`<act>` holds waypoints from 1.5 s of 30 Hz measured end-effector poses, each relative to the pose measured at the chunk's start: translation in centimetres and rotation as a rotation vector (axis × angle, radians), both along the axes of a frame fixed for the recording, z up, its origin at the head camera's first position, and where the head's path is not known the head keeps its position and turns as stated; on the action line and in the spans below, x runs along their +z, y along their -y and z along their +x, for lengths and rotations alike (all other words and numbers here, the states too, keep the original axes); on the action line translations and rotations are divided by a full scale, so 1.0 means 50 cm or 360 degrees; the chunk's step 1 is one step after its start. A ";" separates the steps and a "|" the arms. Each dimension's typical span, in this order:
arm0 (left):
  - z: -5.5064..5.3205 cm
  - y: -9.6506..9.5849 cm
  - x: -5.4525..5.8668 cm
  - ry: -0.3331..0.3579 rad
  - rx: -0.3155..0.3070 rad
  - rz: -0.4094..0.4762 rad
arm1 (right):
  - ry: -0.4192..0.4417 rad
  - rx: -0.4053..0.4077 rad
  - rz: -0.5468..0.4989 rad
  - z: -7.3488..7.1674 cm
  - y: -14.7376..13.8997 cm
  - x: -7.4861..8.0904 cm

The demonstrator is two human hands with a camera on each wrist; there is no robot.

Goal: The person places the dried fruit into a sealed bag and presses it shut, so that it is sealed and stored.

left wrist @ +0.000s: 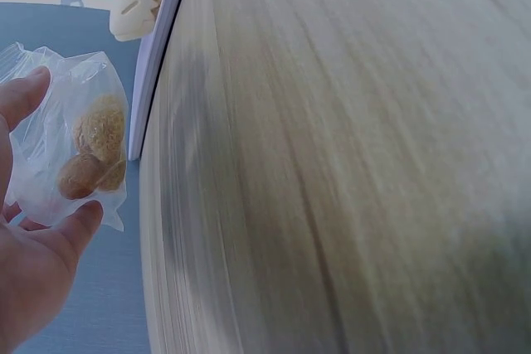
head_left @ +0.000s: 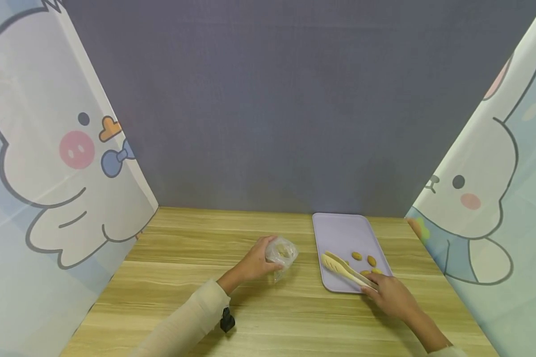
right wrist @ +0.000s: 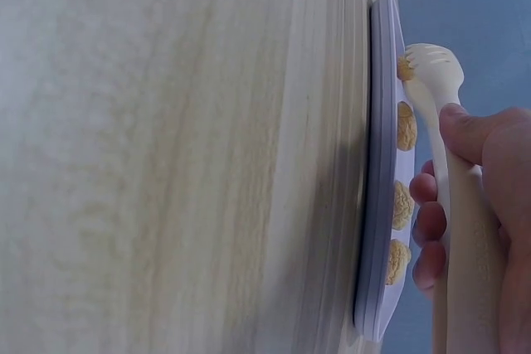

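A clear plastic bag is held by my left hand over the middle of the table, its mouth spread. In the left wrist view several wrinkled brown walnuts show through the plastic, with thumb and fingers around the bag's sides. My right hand grips cream slotted tongs by their handles, low over the near part of a lilac tray. Several walnuts lie on that tray. The tongs' head overlaps one walnut in the right wrist view; what lies between the tips is hidden.
The wooden table meets a dark grey panel at the back. Cartoon-printed cloth walls stand at the left and right. A small black object shows beside the left sleeve.
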State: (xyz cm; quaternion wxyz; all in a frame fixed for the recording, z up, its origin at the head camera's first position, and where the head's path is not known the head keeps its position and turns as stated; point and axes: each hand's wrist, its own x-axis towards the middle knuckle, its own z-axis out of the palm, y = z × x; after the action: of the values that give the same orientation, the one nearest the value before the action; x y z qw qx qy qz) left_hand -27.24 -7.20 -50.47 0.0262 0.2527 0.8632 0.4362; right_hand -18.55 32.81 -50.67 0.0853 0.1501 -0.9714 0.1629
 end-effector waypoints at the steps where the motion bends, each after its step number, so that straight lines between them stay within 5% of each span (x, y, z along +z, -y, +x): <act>1: 0.000 0.000 0.000 -0.0002 0.0001 -0.0002 | 0.0008 0.0001 -0.0009 -0.001 -0.001 0.000; 9: 0.001 0.000 -0.001 0.0005 0.0010 0.0005 | -0.0106 0.0062 -0.0020 -0.012 0.000 0.000; 29: 0.000 -0.004 0.002 0.0046 0.0013 0.0015 | -0.0063 0.0036 -0.0091 -0.051 0.044 0.048; 45: -0.003 -0.010 0.002 0.0020 0.0004 0.0002 | -0.0140 0.0163 -0.0210 -0.071 0.106 0.073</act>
State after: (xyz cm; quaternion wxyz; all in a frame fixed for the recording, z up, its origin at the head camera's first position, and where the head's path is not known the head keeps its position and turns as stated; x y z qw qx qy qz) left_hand -27.38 -6.69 -50.35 0.0311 0.2489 0.8631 0.4383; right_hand -22.09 27.51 -47.01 0.1292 0.2007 -0.9449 0.2241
